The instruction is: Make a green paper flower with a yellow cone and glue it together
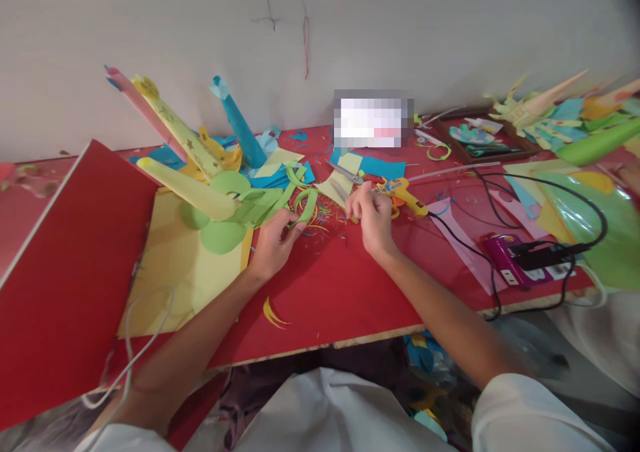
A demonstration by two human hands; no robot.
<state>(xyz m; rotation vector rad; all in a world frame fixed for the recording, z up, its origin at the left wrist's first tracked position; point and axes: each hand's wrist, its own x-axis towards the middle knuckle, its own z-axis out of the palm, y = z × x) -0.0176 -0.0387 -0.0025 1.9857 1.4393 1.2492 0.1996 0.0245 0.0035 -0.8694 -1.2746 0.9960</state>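
Observation:
My left hand (275, 242) is closed in a pinch on the curled end of a green paper strip (309, 207). That strip lies beside a paper piece with round green petals (223, 237) and a pale yellow paper cone (193, 189). My right hand (373, 220) has its fingers curled together over the table; what they hold, if anything, I cannot make out. Just beyond it lie scissors (347, 172), blades pointing up and left, their handles partly hidden. A yellow glue gun (413, 200) is right of my right hand. Thin paper scraps (325, 215) are scattered between my hands.
Blue (245, 129) and patterned yellow (180, 129) paper cones stand at the back left. A red board (75, 272) rises at the left. Right are black cords (493, 285), a purple box (520, 259), a dark tray (525, 151) and green plastic-wrapped sheets (580, 205).

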